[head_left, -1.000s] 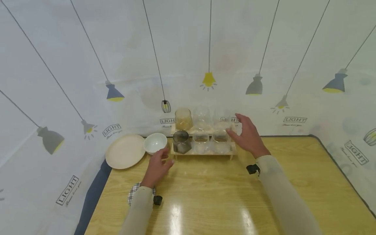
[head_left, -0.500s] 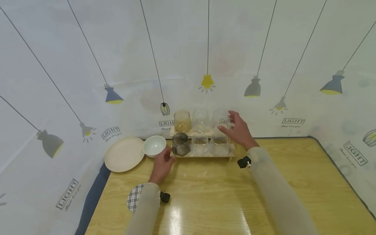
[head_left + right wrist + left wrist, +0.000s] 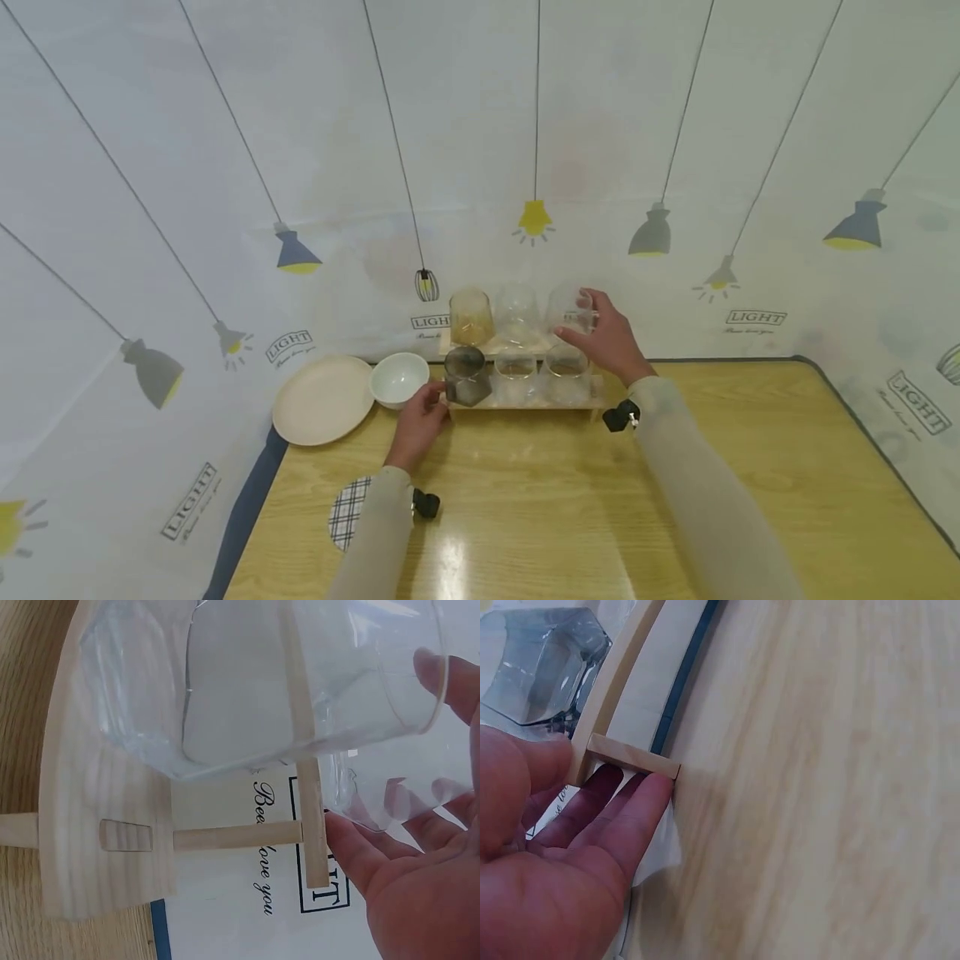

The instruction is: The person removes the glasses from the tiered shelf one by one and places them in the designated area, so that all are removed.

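A two-tier wooden rack (image 3: 525, 407) stands against the wall with glasses on it. At its left end my left hand (image 3: 420, 421) grips the wood, fingertips at the leg (image 3: 634, 755) and thumb beside the board in the left wrist view. A smoky dark glass (image 3: 468, 379) sits right above that hand. My right hand (image 3: 609, 337) curls round the clear glass (image 3: 567, 307) at the right of the upper tier; fingers (image 3: 431, 825) show behind it in the right wrist view. The thumb lies near the rim of the clear front glass (image 3: 240, 690).
An amber glass (image 3: 470, 319) and another clear glass (image 3: 517, 312) share the upper tier. Left of the rack are a white bowl (image 3: 400, 379) and a cream plate (image 3: 322, 402). A checked round coaster (image 3: 347, 512) lies under the left forearm on the wooden table (image 3: 525, 500).
My left hand has moved right, from in front of the bowl to the rack's left end. My right hand has moved left and closed in on the upper right glass.
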Motion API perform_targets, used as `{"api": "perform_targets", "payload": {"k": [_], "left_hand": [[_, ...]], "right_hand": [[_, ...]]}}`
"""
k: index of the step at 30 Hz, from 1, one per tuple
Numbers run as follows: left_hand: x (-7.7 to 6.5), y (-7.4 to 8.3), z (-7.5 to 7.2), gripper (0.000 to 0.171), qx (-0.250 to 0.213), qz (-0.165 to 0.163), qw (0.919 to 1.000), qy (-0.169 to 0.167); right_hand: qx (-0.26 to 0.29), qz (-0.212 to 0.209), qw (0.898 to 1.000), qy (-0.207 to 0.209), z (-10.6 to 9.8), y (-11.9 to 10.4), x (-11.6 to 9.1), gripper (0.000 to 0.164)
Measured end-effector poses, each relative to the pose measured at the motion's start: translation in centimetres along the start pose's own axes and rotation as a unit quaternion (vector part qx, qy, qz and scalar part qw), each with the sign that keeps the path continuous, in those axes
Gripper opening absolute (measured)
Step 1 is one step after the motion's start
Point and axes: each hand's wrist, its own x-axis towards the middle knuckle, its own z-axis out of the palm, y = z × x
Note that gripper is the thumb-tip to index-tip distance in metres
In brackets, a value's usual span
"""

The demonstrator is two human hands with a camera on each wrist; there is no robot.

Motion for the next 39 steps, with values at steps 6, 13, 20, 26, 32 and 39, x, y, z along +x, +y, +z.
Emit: {"api": "perform_targets", "payload": {"k": [6, 13, 20, 26, 32, 39], "left_hand": [[0.0, -0.1, 0.0, 0.035, -0.024, -0.009, 0.9996, -0.007], [0.4, -0.1, 0.0, 0.037, -0.039, -0.019, 0.999, -0.012], [0.5, -0.4, -0.1, 0.037, -0.055, -0.031, 0.9979, -0.015], [0.6, -0.1, -0.3, 0.038, -0.058, -0.029, 0.9977, -0.018], [0.8, -0.2, -0.4, 0.038, -0.068, -0.029, 0.997, -0.023], [0.8, -0.3, -0.4, 0.036, -0.075, -0.038, 0.9961, -0.026]], "right_hand": [[0.004, -0.005, 1.0, 0.0, -0.5, -0.1, -0.4, 0.098], [-0.003, -0.038, 0.999, 0.013, -1.4, -0.7, -0.7, 0.099], [-0.004, -0.063, 0.998, 0.01, -2.0, -2.6, -1.5, 0.096], [0.008, -0.096, 0.995, 0.001, -1.6, -4.6, -3.1, 0.092], [0.01, -0.118, 0.993, -0.01, -0.5, -5.8, -5.4, 0.088], [0.017, -0.144, 0.989, -0.029, 1.7, -7.0, -8.1, 0.084]]}}
